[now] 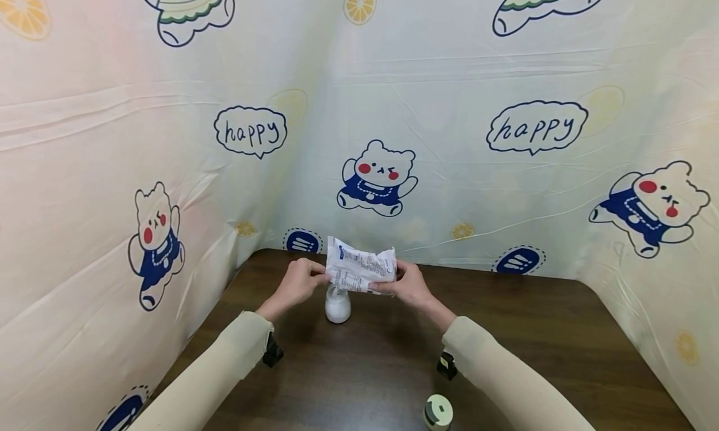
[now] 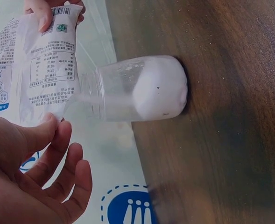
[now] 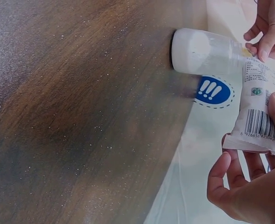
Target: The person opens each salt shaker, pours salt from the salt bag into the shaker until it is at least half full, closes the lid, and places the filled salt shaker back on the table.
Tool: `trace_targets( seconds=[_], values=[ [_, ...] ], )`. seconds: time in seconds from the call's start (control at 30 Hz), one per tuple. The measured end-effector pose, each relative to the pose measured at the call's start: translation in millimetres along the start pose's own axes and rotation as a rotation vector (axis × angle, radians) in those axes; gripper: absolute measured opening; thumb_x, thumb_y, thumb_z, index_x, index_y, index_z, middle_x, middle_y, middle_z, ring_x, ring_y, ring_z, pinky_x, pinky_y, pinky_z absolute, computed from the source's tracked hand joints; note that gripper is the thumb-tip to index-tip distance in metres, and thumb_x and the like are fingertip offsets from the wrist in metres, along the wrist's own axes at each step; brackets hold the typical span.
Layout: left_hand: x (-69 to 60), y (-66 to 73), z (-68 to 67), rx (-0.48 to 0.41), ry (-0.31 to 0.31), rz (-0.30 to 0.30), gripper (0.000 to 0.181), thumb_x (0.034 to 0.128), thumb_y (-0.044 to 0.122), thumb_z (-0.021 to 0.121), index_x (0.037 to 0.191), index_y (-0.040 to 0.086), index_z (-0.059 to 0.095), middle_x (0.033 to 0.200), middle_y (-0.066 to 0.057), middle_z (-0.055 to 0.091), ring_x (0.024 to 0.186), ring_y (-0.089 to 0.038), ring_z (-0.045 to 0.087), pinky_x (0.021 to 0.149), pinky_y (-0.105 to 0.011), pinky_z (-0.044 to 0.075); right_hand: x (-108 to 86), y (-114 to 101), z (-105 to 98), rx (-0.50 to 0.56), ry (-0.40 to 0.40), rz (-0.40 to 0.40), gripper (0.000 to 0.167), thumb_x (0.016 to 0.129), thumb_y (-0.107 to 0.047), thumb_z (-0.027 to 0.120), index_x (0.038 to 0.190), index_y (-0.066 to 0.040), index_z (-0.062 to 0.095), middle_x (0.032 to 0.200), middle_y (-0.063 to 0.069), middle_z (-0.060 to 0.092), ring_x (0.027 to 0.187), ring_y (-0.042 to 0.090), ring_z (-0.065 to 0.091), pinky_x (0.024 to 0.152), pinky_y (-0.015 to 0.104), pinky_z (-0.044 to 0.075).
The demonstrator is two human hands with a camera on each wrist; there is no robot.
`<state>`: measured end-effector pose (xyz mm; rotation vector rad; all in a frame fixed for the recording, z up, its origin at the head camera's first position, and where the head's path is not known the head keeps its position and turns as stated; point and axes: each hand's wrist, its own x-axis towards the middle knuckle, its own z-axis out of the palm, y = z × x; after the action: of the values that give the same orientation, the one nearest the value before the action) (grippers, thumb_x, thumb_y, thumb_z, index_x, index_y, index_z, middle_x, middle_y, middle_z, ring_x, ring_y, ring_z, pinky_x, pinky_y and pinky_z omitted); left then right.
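A white printed plastic bag (image 1: 362, 270) is held sideways above the far part of the table. My left hand (image 1: 299, 282) pinches its lower corner between thumb and forefinger, beside the jar mouth. With the thumb in front and fingers behind, my right hand (image 1: 409, 285) grips the bag's other end. Below the left corner stands a clear glass jar (image 1: 337, 307), upright and partly filled with white grains (image 2: 160, 88). In the left wrist view, a pale stream of grains runs from the bag's corner through the jar's mouth.
Toward the near edge of the dark wooden table (image 1: 359, 368) sits a small round pale-green and white object (image 1: 439, 411). White specks (image 3: 100, 126) are scattered over the tabletop. A printed cloth (image 1: 449, 188) hangs behind and along the sides.
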<state>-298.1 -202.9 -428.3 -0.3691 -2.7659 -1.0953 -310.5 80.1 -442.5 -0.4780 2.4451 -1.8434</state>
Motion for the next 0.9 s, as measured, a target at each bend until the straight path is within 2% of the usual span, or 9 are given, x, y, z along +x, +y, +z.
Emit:
trace_targets(
  seconds=[0.37, 0.57, 0.67, 0.77, 0.9],
  values=[
    [0.3, 2.1, 1.5, 0.002, 0.01, 0.013, 0.008, 0.0957, 0.006, 0.078, 0.09, 0.008, 0.083, 0.088, -0.005, 0.076, 0.072, -0.018, 0.054, 0.065, -0.033, 0.045, -3.4, 5.6, 0.2, 0.033, -0.001, 0.033, 0.043, 0.082, -0.01, 0.093, 0.121, -0.006, 0.074, 0.111, 0.007, 0.076, 0.092, 0.021, 0.071, 0.078, 0.036, 0.059],
    [-0.7, 2.4, 4.4, -0.005, 0.026, 0.01, 0.009, 0.0965, 0.006, 0.077, 0.091, 0.008, 0.083, 0.092, -0.007, 0.077, 0.074, -0.018, 0.055, 0.068, -0.034, 0.047, -6.3, 10.5, 1.7, 0.029, 0.007, 0.044, 0.042, 0.083, -0.013, 0.093, 0.12, -0.007, 0.074, 0.109, 0.007, 0.077, 0.084, 0.021, 0.069, 0.074, 0.05, 0.058],
    [-1.3, 4.8, 5.6, -0.004, 0.041, 0.001, 0.008, 0.0967, 0.005, 0.077, 0.094, 0.007, 0.084, 0.095, -0.006, 0.078, 0.078, -0.018, 0.059, 0.071, -0.035, 0.049, -7.5, 12.3, 2.4, 0.031, 0.005, 0.042, 0.041, 0.083, -0.013, 0.093, 0.118, -0.007, 0.074, 0.106, 0.007, 0.077, 0.081, 0.02, 0.068, 0.074, 0.054, 0.057],
    [-1.6, 7.7, 6.8, -0.008, 0.058, -0.005, 0.008, 0.0972, 0.004, 0.076, 0.097, 0.005, 0.083, 0.098, -0.008, 0.078, 0.082, -0.018, 0.062, 0.074, -0.037, 0.052, -7.9, 14.5, 2.8, 0.038, 0.004, 0.039, 0.04, 0.082, -0.013, 0.093, 0.118, -0.006, 0.074, 0.106, 0.006, 0.077, 0.083, 0.02, 0.068, 0.074, 0.05, 0.057],
    [-1.8, 10.5, 8.4, -0.013, 0.079, -0.012, 0.008, 0.0981, 0.002, 0.074, 0.099, 0.002, 0.082, 0.101, -0.011, 0.078, 0.083, -0.02, 0.062, 0.074, -0.038, 0.053, -8.2, 16.9, 3.8, 0.045, 0.0, 0.035, 0.041, 0.082, -0.011, 0.093, 0.118, -0.005, 0.073, 0.108, 0.007, 0.077, 0.089, 0.02, 0.07, 0.076, 0.038, 0.056]
  ],
)
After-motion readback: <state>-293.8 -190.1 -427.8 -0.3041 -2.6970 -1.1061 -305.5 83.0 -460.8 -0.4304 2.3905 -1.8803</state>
